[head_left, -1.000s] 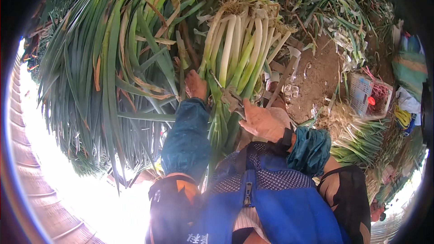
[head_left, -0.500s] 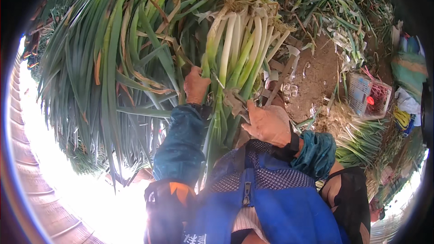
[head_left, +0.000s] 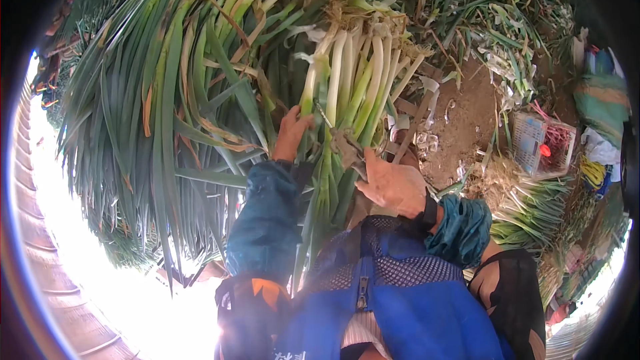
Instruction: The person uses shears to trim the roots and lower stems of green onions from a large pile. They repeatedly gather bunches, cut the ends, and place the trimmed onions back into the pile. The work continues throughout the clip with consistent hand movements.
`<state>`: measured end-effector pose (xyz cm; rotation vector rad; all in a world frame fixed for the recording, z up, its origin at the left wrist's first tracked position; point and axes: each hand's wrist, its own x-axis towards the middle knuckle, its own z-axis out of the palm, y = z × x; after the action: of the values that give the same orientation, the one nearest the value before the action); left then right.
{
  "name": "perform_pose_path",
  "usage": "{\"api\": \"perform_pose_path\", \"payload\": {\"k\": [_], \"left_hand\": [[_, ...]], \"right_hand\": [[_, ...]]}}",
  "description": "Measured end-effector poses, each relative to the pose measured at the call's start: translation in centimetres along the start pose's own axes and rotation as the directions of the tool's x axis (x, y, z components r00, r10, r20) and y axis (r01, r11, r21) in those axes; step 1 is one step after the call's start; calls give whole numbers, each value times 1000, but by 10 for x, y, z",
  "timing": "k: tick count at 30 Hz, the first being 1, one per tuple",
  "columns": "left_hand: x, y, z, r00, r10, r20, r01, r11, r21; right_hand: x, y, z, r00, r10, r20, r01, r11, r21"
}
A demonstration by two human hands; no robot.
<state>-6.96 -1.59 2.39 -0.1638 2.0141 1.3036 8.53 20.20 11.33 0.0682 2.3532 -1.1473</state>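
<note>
Large green onions [head_left: 341, 70] with white lower stalks lie in front of me, roots pointing away. My left hand [head_left: 291, 132] is closed at the left edge of these stalks, its fingers curled around a green onion's green part. Its fingertips are partly hidden behind the stalk. My right hand [head_left: 397, 185] grips a dirty grey air blow gun [head_left: 347, 149] whose thin nozzle points up and left, close to that stalk. Pale loose skin [head_left: 305, 57] stands out from the stalk above the nozzle.
A big heap of unsorted green onions [head_left: 143, 87] fills the left side. Peeled leaves and skins [head_left: 493, 20] cover the ground at the far right. A pale plastic basket [head_left: 533, 143] with red ties stands on the right, near a cleaned bunch [head_left: 530, 217]. Bare soil [head_left: 463, 110] shows between.
My left hand has shifted slightly and its fingers reach further along the stalk. Pale skin has lifted from the left stalk. The blow gun's nozzle has moved up slightly.
</note>
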Motion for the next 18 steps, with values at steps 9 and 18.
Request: {"api": "perform_pose_path", "payload": {"k": [9,18], "left_hand": [[-51,3,3,997,72,26,-67,985,-161],[-78,13,12,993,-104,46,114,929,-352]], "right_hand": [[70,27,4,985,103,-141,-103,995,5],[88,33,15,980,172,-99,-170,985,26]]}}
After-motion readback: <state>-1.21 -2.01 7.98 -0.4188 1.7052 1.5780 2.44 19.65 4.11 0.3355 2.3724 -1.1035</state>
